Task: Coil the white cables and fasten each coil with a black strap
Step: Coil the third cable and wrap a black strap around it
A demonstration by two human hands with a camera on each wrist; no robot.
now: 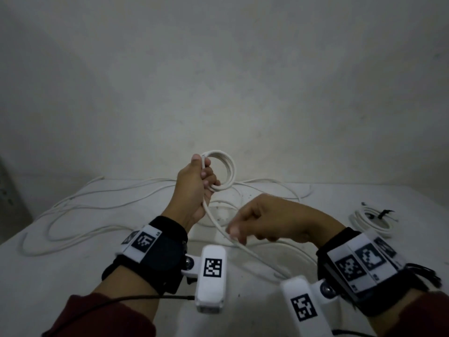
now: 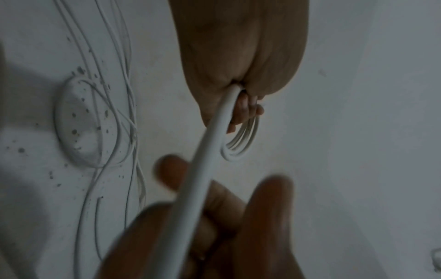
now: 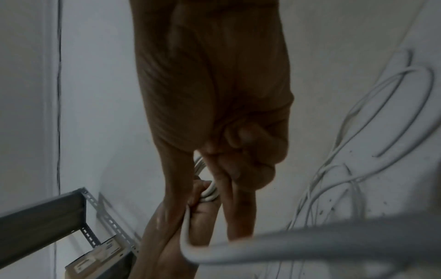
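Right hand point(image 1: 267, 220) nearest, fingers curled, pinching the loose run of white cable point(image 1: 218, 224) low over the bench point(image 1: 85, 251). Left hand point(image 1: 194, 188) raised behind it, grip closed round a small coil point(image 1: 224, 169) of the same cable. More slack cable sprawls on bench; finished coil with black strap point(image 1: 385, 212) lies far right

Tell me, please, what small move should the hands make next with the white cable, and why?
Probably the right hand should carry the loose cable up and lay one more loop onto the coil that the left hand grips. The cable runs from that coil through the right fingers, and much of it lies uncoiled on the table.
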